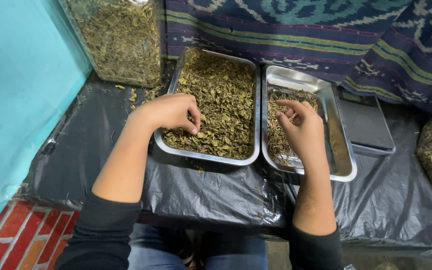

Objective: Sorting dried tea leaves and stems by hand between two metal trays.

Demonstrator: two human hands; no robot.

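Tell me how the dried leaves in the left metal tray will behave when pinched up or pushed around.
The dried leaves look curled and flaky, so they are probably very light and brittle, crumbling if squeezed. They lie as a loose heap in the left tray, so a push likely scatters them; bits already lie on the black plastic sheet. The left hand touches them with bent fingers.

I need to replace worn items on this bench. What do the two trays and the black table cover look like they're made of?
Left tray and right tray: probably stainless steel, bright and mirror-like with rolled rims. Table cover: seemingly thin plastic sheeting, glossy black, creased and wrinkled with light glinting on its folds.
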